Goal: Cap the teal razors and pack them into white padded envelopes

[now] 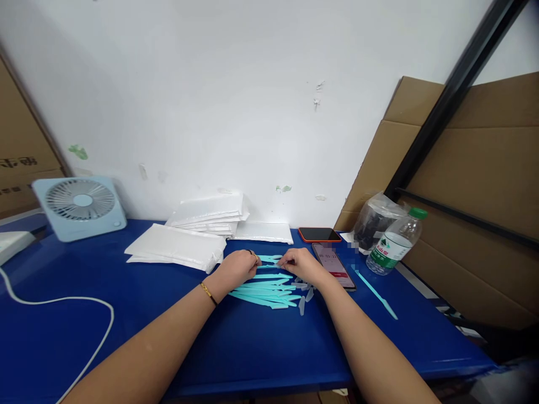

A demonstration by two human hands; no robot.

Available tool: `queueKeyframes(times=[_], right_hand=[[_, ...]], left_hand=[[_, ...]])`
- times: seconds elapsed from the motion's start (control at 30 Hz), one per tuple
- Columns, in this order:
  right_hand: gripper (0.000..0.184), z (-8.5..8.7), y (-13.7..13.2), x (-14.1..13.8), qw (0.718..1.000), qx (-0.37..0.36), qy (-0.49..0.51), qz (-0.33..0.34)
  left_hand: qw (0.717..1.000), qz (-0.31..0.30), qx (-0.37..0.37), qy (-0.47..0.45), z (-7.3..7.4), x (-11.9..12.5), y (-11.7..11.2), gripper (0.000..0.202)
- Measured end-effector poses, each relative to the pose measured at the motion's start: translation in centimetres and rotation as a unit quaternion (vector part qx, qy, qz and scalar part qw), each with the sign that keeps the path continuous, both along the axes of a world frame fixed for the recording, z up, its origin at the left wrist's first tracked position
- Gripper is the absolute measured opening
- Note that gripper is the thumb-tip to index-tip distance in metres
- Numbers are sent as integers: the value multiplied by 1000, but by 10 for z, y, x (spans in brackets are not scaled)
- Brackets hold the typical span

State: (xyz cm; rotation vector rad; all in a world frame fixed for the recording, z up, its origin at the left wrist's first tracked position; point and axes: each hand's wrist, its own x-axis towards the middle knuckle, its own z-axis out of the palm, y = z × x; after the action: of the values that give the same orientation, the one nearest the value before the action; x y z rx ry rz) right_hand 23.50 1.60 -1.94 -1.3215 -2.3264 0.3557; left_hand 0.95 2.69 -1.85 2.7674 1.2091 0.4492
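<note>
Both my hands rest on a blue table over a pile of thin turquoise plastic sticks. My left hand, with a ring and a gold bracelet, is closed in a pinch on one end of a turquoise stick. My right hand is closed on the other end of the same stick. Small clear plastic caps lie just right of the pile.
White padded envelopes are stacked behind my hands. A light-blue fan with a white cable stands at left. Two phones, a water bottle, a bagged dark object and a lone turquoise stick lie right. Cardboard leans at right.
</note>
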Motion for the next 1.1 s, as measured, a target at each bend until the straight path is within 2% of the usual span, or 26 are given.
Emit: queueKeyframes(times=[0.2,0.37,0.47,0.57,0.67,0.9,1.1], right_hand=[[21,3,1,-3,999,-12,30,-9],[23,13,5,32,993,31,28,-110],[20,15,6,54,988,-14,-28,-150],[21,14,6,64,987,-66,-58,-133],[16,13,5,64,988,-93,-62,-111],[13,12,3,49,988,-109,-32,-105],[15,6,3,34,989,-133,23,-58]], left_hand=[[999,-11,2,-34,-5,6,2,29],[997,7,8,-81,-1,3,-2,25],[995,-13,-45,-86,1,1,-6,21],[993,-20,-90,-73,-1,0,-6,14],[993,8,-100,-69,-5,1,-4,10],[989,53,-110,-78,-9,-2,-1,11],[988,70,-98,-92,-11,-3,3,9]])
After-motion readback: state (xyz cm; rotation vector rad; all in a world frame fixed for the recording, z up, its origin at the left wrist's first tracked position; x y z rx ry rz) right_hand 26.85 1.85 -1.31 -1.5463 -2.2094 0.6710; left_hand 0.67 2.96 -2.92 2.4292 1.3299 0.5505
